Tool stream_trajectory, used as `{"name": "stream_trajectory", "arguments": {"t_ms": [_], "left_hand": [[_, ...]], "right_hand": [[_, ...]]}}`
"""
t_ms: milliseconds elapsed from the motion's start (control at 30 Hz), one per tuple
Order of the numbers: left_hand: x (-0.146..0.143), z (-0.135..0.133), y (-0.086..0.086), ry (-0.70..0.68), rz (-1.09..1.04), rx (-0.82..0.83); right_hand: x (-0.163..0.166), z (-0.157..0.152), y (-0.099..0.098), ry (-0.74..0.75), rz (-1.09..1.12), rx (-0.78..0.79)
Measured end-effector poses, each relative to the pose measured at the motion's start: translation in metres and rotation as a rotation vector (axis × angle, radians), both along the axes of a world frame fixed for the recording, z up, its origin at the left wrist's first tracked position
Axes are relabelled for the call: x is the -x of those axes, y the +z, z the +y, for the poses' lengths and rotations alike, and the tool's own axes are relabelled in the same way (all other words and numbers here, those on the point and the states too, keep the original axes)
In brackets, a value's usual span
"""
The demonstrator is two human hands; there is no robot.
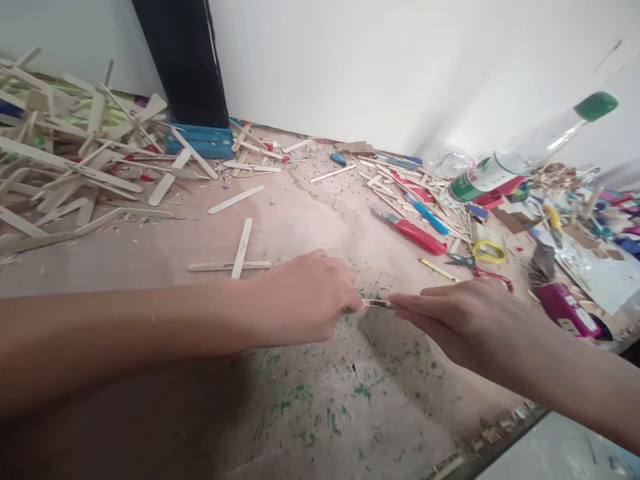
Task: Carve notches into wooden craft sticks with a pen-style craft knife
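Note:
Low over the middle of the table, my left hand (313, 297) is closed, knuckles up, its fingertips around one end of a thin wooden craft stick (370, 303). My right hand (460, 310) pinches the other end between thumb and fingers. Only a short stretch of the stick shows between the hands, and part of it looks dark; I cannot tell what the dark part is. Just beyond my left wrist, one craft stick (243, 247) lies across another craft stick (213, 267). The fingers' undersides are hidden.
Loose craft sticks (90, 160) are heaped at the left beside a black post (185, 60). Beyond my right hand lie a red utility knife (420, 237), scissors (467, 261) and a plastic bottle (500, 170). The table's edge (505, 440) runs along the lower right.

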State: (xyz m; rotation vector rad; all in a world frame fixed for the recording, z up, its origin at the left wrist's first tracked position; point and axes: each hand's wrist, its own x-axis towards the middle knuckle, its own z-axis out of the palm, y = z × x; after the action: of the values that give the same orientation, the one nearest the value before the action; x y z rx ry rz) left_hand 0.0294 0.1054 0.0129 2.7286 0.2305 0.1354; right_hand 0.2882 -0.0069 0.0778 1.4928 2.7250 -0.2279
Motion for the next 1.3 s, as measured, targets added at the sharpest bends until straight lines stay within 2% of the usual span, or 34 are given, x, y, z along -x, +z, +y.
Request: {"name": "stream_trajectory", "arguments": {"t_ms": [167, 300, 500, 667, 867, 1300], "left_hand": [[0.000, 0.001, 0.000, -0.006, 0.030, -0.003], [-0.001, 0.002, 0.002, 0.012, 0.056, 0.063], [0.001, 0.007, -0.009, -0.061, -0.106, 0.146], [0.007, -0.004, -0.020, -0.013, -0.196, 0.065], [0.009, -0.026, -0.014, 0.041, -0.287, -0.155], [0.007, -0.025, -0.014, -0.020, -0.294, -0.123]], "right_hand": [[-0.005, -0.008, -0.009, -0.040, 0.102, 0.012], [-0.009, -0.006, -0.006, -0.006, 0.118, 0.010], [-0.009, 0.000, 0.002, 0.058, 0.087, 0.049], [-0.010, -0.008, -0.002, 0.046, 0.120, 0.118], [-0.016, -0.016, -0.008, 0.016, 0.170, 0.182], [-0.012, -0.015, -0.002, 0.109, 0.106, 0.068]]}}
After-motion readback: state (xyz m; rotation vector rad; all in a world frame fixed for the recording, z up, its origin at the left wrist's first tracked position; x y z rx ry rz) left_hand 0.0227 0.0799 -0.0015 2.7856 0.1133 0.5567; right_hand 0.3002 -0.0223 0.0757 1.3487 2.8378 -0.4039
